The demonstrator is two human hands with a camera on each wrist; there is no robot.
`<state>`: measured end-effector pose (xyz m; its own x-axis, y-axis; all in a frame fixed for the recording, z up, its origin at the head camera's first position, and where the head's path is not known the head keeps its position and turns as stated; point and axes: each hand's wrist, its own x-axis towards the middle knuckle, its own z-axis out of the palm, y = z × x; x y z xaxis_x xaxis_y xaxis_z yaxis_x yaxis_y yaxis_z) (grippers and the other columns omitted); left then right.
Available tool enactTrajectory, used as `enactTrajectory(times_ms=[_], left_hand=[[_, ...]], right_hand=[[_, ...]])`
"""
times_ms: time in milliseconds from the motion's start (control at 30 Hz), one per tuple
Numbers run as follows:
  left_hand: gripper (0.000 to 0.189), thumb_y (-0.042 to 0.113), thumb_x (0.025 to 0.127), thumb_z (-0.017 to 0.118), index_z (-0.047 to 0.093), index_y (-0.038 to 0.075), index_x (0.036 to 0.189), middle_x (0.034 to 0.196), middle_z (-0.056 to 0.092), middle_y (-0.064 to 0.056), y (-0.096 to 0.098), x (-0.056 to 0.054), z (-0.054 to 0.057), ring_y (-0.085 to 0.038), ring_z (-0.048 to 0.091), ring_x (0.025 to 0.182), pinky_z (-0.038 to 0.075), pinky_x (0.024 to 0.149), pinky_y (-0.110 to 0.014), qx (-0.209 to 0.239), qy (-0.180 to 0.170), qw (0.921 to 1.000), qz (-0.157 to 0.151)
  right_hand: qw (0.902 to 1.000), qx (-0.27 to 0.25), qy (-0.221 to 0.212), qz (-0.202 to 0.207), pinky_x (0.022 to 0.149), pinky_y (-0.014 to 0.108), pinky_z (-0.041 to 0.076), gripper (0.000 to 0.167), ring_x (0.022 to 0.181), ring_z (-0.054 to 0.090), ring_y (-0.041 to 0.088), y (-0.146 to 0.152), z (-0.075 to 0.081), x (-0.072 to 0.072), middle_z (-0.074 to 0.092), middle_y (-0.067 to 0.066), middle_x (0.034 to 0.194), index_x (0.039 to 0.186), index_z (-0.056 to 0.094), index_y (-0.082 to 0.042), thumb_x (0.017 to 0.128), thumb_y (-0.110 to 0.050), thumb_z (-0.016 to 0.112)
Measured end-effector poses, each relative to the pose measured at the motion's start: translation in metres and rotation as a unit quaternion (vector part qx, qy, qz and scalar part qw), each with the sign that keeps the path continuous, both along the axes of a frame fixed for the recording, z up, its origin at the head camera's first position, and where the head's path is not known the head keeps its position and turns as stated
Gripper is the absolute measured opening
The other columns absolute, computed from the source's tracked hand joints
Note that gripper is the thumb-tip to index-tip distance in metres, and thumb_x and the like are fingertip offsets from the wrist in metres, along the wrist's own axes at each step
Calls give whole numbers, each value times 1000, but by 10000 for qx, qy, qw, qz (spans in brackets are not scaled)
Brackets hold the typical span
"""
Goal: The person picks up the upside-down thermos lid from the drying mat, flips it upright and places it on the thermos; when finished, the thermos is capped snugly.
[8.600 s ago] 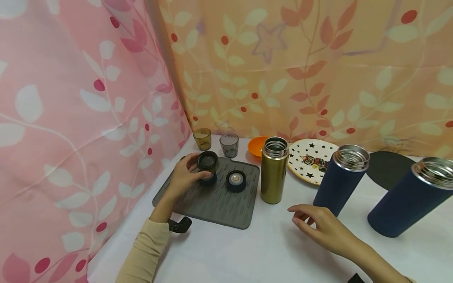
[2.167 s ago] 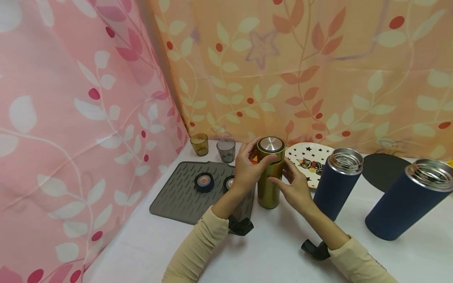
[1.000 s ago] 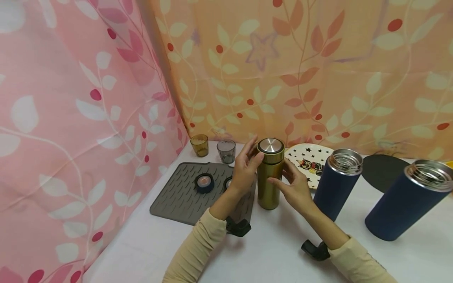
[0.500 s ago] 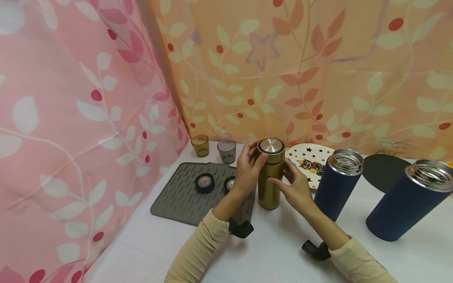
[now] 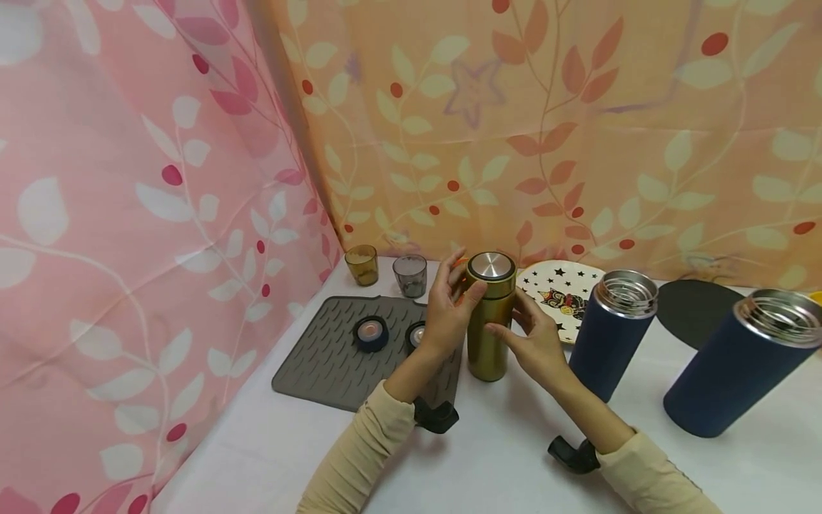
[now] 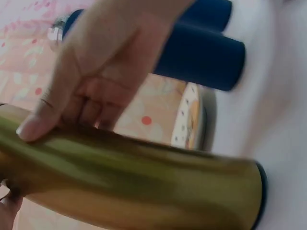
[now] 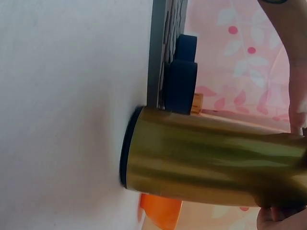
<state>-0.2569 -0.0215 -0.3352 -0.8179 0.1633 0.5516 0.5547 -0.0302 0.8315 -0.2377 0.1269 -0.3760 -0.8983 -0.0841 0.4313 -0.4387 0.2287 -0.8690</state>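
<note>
A gold thermos bottle [image 5: 489, 343] stands upright on the white table, its gold lid [image 5: 493, 270] with a brushed silver top seated on the mouth. My left hand [image 5: 448, 310] holds the lid from the left, thumb at its front and fingers at its far side. From the right, my right hand [image 5: 536, 335] grips the bottle's body below the lid; the tips of its fingers are hidden behind the bottle. In the left wrist view the right hand's thumb lies along the gold body [image 6: 144, 177]. The right wrist view shows the bottle's dark base rim [image 7: 128, 148] at the tabletop.
Left of the bottle lies a grey drying mat [image 5: 321, 357] bearing two dark lids, one [image 5: 370, 333] in full view. Two small glasses [image 5: 409, 275] stand behind it. Two lidless navy bottles [image 5: 610, 343], a star-patterned plate [image 5: 546, 278] and a black round mat [image 5: 696, 310] are rightward.
Earlier the left hand held a dark lid over the mat and the gold bottle was uncapped; now its lid is on, both hands at it. Lately the left hand's fingers shift slightly around the lid.
</note>
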Motion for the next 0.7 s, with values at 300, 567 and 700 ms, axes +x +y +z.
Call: enactTrajectory(times_ms=[300,567,700], left_hand=[[86,51,75,68,26,13,140,132,39,-11,7,3,3,-21,45,121,41,101,-38,-328,218,9968,700],[58,14,85,65,30,-2,129,128,44,-17,3,5,-1,-25,50,118,42,101,-33,193,-71,9995,247],[46,9,93,52,34,-4,134,132,43,-20,-3,3,-4,-28,46,123,40,104,-34,352,-13,9992,-198]], right_hand=[[9999,110,-50,-6,105,39,36,68,126,44,28,0,1,1,42,11,141,140,36,-8,82,-16,69],[10000,53,47,-2,104,40,37,70,124,46,28,0,-1,0,42,12,141,141,34,-8,81,-14,69],[10000,60,62,-25,104,41,37,72,123,47,29,0,-1,-1,43,13,140,141,34,-7,80,-16,70]])
